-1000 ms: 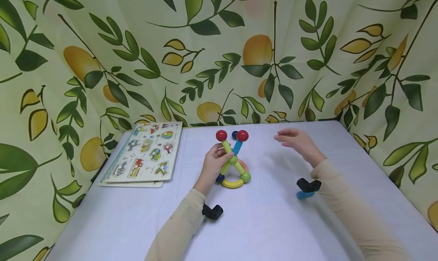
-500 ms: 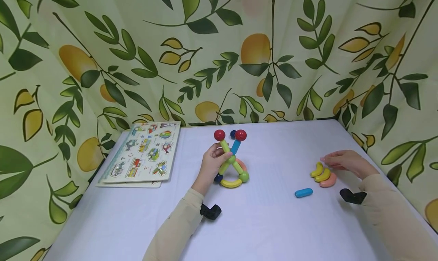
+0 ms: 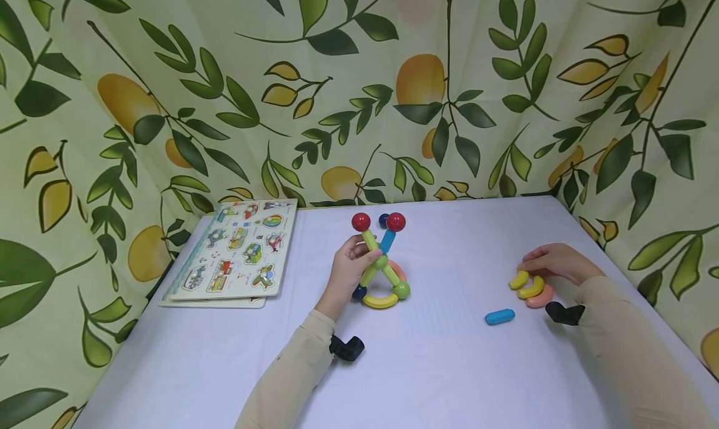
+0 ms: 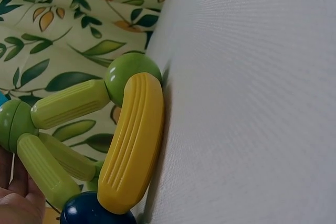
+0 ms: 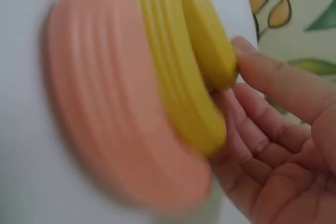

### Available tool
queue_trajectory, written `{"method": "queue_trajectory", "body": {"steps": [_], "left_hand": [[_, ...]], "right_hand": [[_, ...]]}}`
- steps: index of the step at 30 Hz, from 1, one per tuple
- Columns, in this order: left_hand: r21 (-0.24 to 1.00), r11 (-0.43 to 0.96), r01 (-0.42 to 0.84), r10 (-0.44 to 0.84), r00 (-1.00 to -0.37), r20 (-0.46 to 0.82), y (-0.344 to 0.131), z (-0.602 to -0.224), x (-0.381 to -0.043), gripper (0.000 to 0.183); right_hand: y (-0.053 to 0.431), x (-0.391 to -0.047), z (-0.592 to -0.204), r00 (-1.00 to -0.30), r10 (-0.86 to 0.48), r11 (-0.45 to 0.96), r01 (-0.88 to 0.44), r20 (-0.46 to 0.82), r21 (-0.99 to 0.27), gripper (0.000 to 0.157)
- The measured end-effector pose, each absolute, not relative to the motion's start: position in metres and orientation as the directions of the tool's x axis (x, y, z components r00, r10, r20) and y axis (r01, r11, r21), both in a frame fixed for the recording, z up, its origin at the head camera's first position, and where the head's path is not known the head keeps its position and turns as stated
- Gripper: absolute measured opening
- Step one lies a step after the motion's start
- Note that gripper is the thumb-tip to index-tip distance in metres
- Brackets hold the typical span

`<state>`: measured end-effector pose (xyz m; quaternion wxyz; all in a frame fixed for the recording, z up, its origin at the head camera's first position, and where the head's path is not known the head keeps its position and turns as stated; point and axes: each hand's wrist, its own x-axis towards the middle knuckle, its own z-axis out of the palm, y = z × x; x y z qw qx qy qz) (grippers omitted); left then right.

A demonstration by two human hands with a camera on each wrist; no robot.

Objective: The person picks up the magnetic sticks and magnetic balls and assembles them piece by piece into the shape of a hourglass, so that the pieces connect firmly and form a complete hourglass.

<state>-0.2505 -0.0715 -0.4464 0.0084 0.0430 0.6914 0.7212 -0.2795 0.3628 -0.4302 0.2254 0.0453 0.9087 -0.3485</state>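
In the head view my left hand (image 3: 351,268) holds a standing figure of magnetic sticks and balls by its light green upper stick (image 3: 370,240). Two red balls (image 3: 361,221) top it, a green ball (image 3: 381,261) joins its middle, and a curved yellow stick (image 4: 132,142) spans its base between a green ball (image 4: 131,74) and a dark blue ball (image 4: 94,211). At the right, my right hand (image 3: 562,263) pinches the end of a curved yellow stick (image 5: 206,30) between thumb and fingers. Beside it lie another curved yellow stick (image 5: 176,72) and a curved pink stick (image 5: 118,103).
A straight blue stick (image 3: 499,316) lies on the white table (image 3: 438,366), left of the curved sticks. Behind the figure is a dark blue ball (image 3: 384,220). Stacked picture puzzle boards (image 3: 233,251) lie at the back left. A leaf-patterned curtain (image 3: 359,104) surrounds the table.
My right hand has swung from the back right of the figure out to the curved sticks, and the farthest yellow one has tilted slightly. My left hand keeps its hold on the figure.
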Motion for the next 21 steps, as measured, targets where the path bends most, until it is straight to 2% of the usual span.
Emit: {"method": "queue_trajectory", "body": {"steps": [6,10,15,18,21], "left_hand": [[0.998,-0.050,0.032,0.065,-0.997,0.036,-0.070,-0.446,-0.249,0.044],[0.998,-0.051,0.028,0.079,-0.996,0.032,-0.069,-0.446,-0.249,0.046],[1.000,-0.028,0.006,0.059,-0.998,0.007,-0.070,-0.446,-0.249,0.045],[0.999,-0.037,0.010,0.055,-0.998,0.012,-0.071,-0.446,-0.250,0.043],[0.998,-0.047,0.029,0.059,-0.998,0.032,-0.071,-0.446,-0.250,0.043]], "right_hand": [[0.341,-0.287,-0.430,-0.904,-0.029,0.709,0.281,-0.426,-0.646,0.058],[0.335,-0.287,-0.424,-0.880,-0.007,0.745,0.312,-0.475,-0.590,0.056],[0.320,-0.291,-0.419,-0.846,-0.051,0.765,0.308,-0.531,-0.565,0.048],[0.304,-0.296,-0.416,-0.857,-0.095,0.698,0.305,-0.506,-0.648,0.052],[0.280,-0.305,-0.404,-0.875,-0.168,0.562,0.294,-0.454,-0.773,0.060]]}}
